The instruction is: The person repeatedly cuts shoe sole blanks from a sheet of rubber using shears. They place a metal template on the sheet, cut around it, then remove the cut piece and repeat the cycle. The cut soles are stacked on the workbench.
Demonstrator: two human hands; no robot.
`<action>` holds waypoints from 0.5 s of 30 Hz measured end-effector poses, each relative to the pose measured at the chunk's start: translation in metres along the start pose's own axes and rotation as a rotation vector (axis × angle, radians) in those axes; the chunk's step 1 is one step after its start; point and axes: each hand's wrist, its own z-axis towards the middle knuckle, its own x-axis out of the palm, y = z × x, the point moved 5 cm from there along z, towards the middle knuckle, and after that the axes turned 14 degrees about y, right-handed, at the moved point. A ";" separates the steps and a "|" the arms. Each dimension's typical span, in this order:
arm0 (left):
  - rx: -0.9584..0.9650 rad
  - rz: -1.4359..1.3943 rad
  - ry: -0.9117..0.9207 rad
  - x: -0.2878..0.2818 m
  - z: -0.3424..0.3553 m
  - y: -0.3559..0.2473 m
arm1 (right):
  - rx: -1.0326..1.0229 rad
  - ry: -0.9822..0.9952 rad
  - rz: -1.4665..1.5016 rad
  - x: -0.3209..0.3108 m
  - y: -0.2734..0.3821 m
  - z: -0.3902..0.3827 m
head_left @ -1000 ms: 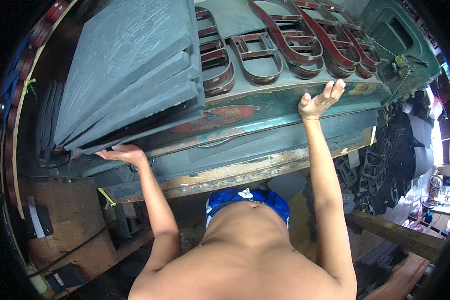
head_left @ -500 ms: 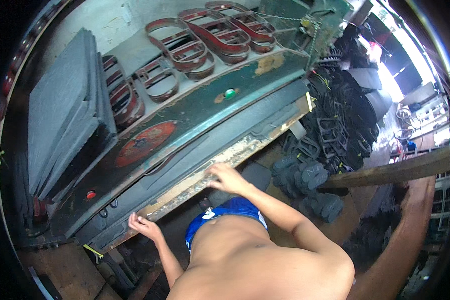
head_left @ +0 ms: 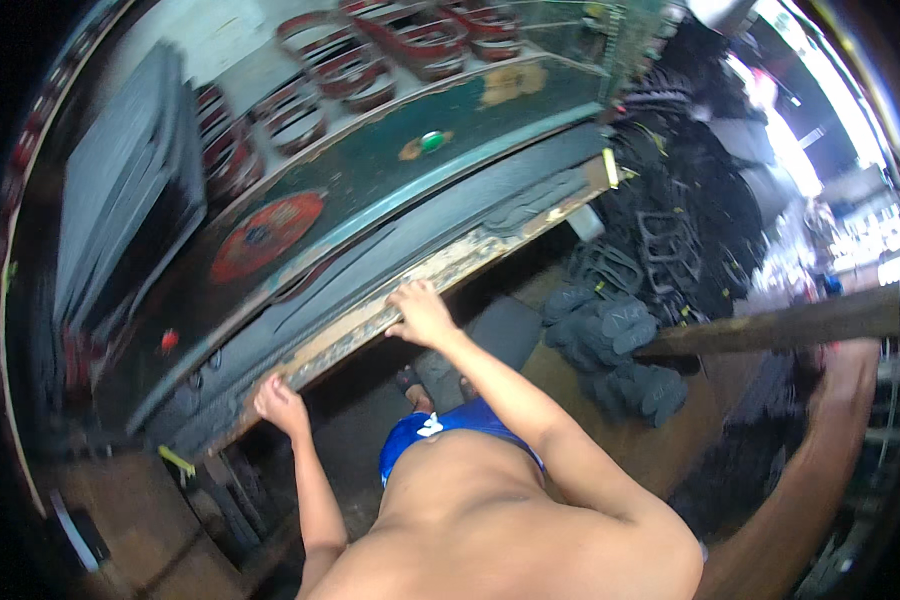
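A worn, thick board [head_left: 482, 258] with a chipped front edge lies in the slot of a green press. Over that edge my right hand [head_left: 422, 312] rests near the middle, fingers curled onto the top. At the board's left part my left hand [head_left: 280, 402] is closed against the edge, its fingertips partly hidden. Dark grey sheet material [head_left: 410, 225] lies along the board, under the beam [head_left: 370, 165] of the press. A green button [head_left: 432, 141] and a red button [head_left: 169, 339] sit on the beam's front.
Red sole-shaped cutting dies [head_left: 345, 65] stand on the press, beside stacked grey sheets [head_left: 120, 190]. To the right are piled grey soles [head_left: 600, 325] and dark cut-out scraps [head_left: 670, 240]. A wooden beam [head_left: 780, 322] juts in at right. Yellow strips [head_left: 610, 168] mark the board's ends.
My view has shifted, and the press sits higher and further left in it. My left hand has closed more at the edge; my right hand stays on the board. My feet now show below.
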 end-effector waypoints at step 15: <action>-0.123 0.000 0.408 0.004 0.017 0.015 | 0.116 0.174 -0.201 0.007 0.004 0.017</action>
